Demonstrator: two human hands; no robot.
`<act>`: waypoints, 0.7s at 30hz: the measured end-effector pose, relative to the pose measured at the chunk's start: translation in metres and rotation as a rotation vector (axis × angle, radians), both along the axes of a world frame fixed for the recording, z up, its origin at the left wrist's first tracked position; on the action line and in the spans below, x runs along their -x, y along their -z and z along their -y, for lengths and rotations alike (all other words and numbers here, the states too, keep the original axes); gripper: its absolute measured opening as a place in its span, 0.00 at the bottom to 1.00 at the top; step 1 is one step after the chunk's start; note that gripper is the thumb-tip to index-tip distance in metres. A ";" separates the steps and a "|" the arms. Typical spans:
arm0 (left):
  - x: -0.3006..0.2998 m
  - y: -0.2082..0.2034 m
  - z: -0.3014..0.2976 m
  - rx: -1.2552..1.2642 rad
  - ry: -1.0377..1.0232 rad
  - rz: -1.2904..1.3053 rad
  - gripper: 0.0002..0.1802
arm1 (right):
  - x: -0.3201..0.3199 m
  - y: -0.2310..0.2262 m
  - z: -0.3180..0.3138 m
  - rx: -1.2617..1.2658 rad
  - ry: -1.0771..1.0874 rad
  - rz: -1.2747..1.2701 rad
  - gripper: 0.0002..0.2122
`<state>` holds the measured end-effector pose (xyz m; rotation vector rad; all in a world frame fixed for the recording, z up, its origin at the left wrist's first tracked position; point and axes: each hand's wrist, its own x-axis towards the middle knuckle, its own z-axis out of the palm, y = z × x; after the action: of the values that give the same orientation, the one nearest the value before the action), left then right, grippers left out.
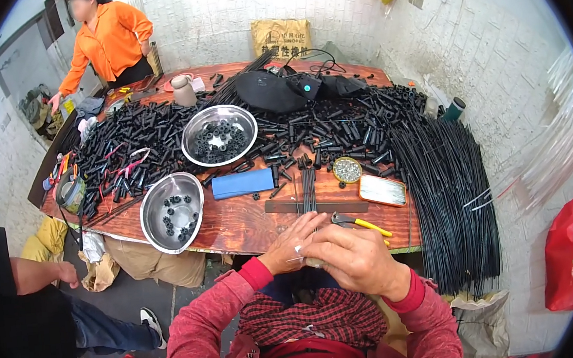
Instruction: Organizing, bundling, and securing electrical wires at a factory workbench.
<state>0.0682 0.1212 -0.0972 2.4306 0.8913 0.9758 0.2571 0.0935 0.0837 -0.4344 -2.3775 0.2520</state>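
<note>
My left hand reaches over the table's front edge with its fingers stretched out, at the near ends of a few thin black rods. Close beside it, my right hand is closed in a pinch. A tiny white piece shows at its fingertips, too small to name. The rods lie across a dark flat bar. Just beyond my right hand are pliers with yellow handles. A round tin of small metal bits and a white rectangular tin lie farther right.
Steel bowls hold black parts. Heaped black tubes cover the wooden table, with long black rods at right. A blue block lies mid-table. A person in orange stands far left; another person's arm is near left.
</note>
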 end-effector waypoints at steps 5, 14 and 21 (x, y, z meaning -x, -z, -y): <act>0.006 0.004 -0.013 0.034 0.012 -0.185 0.48 | 0.004 -0.001 0.000 -0.017 -0.012 -0.018 0.16; 0.001 0.030 -0.032 0.003 0.046 -0.086 0.49 | 0.002 -0.004 -0.011 -0.002 0.024 0.008 0.16; 0.001 -0.006 -0.019 0.003 0.042 0.037 0.36 | -0.002 -0.004 -0.017 0.039 0.039 0.003 0.17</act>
<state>0.0674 0.1400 -0.0913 2.4108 0.8254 1.0001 0.2589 0.1101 0.0875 -0.4993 -2.3678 0.2806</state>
